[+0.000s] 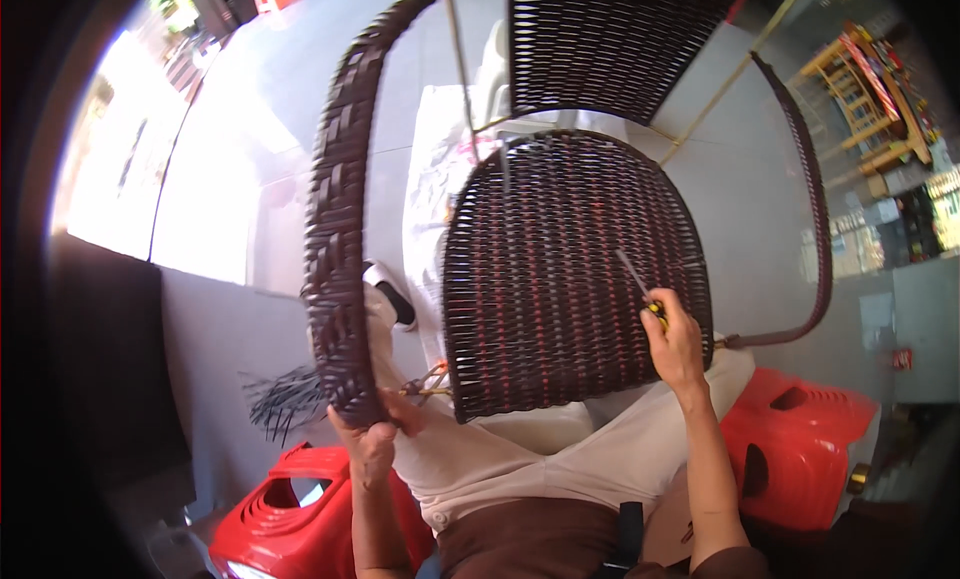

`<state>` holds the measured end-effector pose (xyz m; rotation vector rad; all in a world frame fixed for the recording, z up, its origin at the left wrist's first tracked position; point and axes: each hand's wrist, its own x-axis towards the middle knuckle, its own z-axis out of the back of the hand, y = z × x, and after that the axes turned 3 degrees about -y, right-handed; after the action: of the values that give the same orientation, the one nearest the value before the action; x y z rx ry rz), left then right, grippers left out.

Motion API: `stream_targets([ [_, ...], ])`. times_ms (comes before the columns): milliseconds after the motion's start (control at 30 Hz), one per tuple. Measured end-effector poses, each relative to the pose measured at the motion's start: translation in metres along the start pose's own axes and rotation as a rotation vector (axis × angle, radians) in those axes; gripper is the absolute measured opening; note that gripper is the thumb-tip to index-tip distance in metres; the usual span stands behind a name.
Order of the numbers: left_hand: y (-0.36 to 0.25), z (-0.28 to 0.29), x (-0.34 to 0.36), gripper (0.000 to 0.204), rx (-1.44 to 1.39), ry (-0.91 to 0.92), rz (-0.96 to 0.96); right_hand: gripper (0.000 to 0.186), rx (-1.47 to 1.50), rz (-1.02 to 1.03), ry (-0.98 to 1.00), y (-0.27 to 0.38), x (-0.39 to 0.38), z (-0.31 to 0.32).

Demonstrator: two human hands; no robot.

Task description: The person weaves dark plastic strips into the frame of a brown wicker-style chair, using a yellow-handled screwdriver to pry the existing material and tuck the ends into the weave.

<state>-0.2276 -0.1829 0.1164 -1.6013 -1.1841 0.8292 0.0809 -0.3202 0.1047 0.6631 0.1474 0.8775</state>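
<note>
One dark brown woven chair (575, 229) in middle, just in front of person's lap: seat (560, 319) near pale-trousered legs (630, 434), backrest (600, 44) at far side. Braided left armrest (338, 194) beside seat; right armrest (822, 214) curving out opposite. Red plastic stools: left one (245, 534), right one (815, 469). Loose dark strips (285, 399) on floor (225, 339). Left hand (368, 444) wrapped round near end of left armrest. Right hand (677, 344) clasping yellow-and-black handle of screwdriver-like tool (634, 274), shaft angled over seat; cannot tell whether tip touches weave.
</note>
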Motion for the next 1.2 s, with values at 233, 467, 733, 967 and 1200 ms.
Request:
stream_targets([
  [233,-0.001,0.034,-0.012,0.054,0.081,0.006,0.142,0.019,-0.151,0.145,-0.046,-0.008,0.004,-0.019],
  [467,0.007,0.061,-0.004,0.044,0.142,-0.325,-0.168,0.025,-0.461,0.265,-0.160,-0.040,-0.007,-0.054],
  [733,0.205,0.262,-0.079,0.015,0.001,-1.313,0.284,0.038,-0.508,0.329,-0.208,-0.042,-0.015,-0.065],
  [967,0.310,0.297,-0.060,0.008,0.096,-1.422,0.547,0.039,-0.458,0.322,-0.080,-0.144,-0.017,-0.062],
  [1200,0.299,0.316,0.034,0.017,0.990,-1.080,0.386,0.041,-0.701,0.266,-0.025,-0.053,-0.012,-0.065],
])
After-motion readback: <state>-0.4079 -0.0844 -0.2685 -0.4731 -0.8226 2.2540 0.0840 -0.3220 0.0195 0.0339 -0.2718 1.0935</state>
